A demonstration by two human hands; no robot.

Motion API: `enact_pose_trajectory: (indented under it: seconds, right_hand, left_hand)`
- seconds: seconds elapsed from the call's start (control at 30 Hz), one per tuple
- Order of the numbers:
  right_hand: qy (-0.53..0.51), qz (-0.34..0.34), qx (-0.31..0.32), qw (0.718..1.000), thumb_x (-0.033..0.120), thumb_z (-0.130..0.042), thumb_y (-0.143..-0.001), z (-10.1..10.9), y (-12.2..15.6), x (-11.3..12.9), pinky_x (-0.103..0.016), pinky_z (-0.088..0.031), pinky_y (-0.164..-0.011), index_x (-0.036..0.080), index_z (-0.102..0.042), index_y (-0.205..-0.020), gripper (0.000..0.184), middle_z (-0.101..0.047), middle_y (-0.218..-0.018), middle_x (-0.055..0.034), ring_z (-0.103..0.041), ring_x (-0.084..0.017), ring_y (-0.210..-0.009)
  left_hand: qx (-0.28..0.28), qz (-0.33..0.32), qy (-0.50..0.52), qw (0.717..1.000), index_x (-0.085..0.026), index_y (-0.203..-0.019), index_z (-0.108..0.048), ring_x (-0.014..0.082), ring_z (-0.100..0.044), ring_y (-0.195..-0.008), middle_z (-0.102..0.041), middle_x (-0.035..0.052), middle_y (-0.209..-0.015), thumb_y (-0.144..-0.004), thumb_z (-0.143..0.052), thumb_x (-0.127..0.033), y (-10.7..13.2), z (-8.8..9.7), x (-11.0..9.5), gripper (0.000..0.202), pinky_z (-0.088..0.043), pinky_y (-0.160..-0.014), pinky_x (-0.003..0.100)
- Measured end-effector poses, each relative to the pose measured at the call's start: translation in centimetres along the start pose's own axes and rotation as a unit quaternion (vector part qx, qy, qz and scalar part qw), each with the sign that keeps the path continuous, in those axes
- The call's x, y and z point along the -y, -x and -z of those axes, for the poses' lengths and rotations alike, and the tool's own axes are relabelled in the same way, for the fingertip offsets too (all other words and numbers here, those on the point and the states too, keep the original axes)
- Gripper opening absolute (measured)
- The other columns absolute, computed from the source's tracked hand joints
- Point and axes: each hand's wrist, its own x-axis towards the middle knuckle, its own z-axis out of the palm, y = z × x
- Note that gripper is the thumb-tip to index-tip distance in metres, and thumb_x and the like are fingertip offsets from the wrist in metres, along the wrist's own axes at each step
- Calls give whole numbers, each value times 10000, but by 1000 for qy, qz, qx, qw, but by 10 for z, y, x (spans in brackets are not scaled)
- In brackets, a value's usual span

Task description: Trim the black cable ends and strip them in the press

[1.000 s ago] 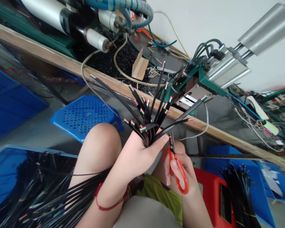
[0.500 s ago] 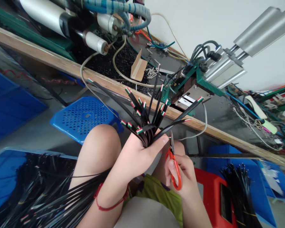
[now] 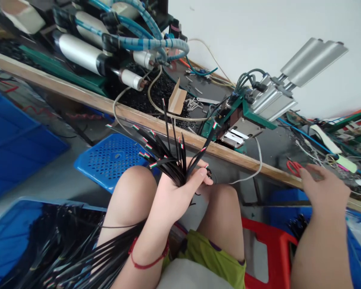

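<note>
My left hand (image 3: pixel 176 196) is closed round a bunch of black cables (image 3: pixel 176 164) above my knees. Their fanned ends show short red, white and green wire cores; one cable end lies at my thumb tip. The long lengths run back under my left forearm. Over at the bench edge on the right, my right hand (image 3: pixel 326 186) has thumb and fingers apart. Beside its thumb tip, on the bench, lies a pair of scissors (image 3: pixel 294 167) with orange-red handles; the blades are hard to make out.
The wooden-edged bench (image 3: pixel 276 172) crosses in front, carrying a pneumatic press (image 3: pixel 246 116), cylinders (image 3: pixel 81 52) with hoses, and an open cardboard piece (image 3: pixel 177 100). A blue stool (image 3: pixel 114 156) stands below. A blue bin (image 3: pixel 6 228) of cables sits left, a red stool (image 3: pixel 279 245) right.
My right hand has moved right and up from beside the bunch to the bench, and the scissors are now there, no longer gripped. My left hand keeps hold of the cables.
</note>
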Motion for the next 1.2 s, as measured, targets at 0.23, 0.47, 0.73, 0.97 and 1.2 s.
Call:
enact_pose_trajectory:
  seconds: [0.23, 0.47, 0.73, 0.97, 1.2]
  right_hand:
    - [-237, 129, -17, 963, 274, -682, -940, 3, 125, 91, -444, -655, -854, 211, -840, -893, 177, -892, -988, -147, -857, -328, -956]
    - [-541, 181, 342, 747, 170, -672, -1035, 23, 213, 209, -266, -584, -601, 220, -847, -1188, 237, -891, -1117, -92, -772, -168, -730]
    - [-577, 217, 244, 749, 168, -680, -1068, 5, 199, 227, -283, -602, -687, 209, -780, -984, 136, -862, -896, -70, -793, -185, -737]
    - [-673, -39, 278, 684, 374, -704, -1111, -12, 178, 228, -228, -429, -450, 228, -699, -755, 385, -717, -549, 20, -522, -94, -381]
    - [-742, -181, 193, 616, 379, -782, -1043, -39, 179, 230, -242, -376, -422, 241, -642, -662, 429, -666, -516, 34, -509, -105, -378]
  left_hand:
    - [-24, -1, 11, 1000, -231, -1016, -747, 220, -833, -736, -897, 64, -831, -998, -879, -372, -3, 1, 9, 195, -655, -700, 313]
    - [-84, 3, -36, 996, -248, -1075, -723, 113, -590, -468, -912, 66, -936, -987, -909, -428, -9, -2, 8, 273, -474, -474, 255]
    - [-201, -26, -49, 978, -234, -1073, -720, 131, -706, -611, -904, 58, -905, -903, -988, -452, -24, -23, 1, 384, -552, -564, 200]
    - [-230, -51, -34, 971, -195, -1165, -812, 20, -360, -395, -897, 87, -941, -1060, -827, -420, -59, -30, 15, 248, -291, -416, 203]
    - [-239, -57, -44, 968, -197, -948, -780, 26, -352, -360, -818, 26, -778, -1070, -787, -331, -79, -41, 17, 182, -280, -417, 222]
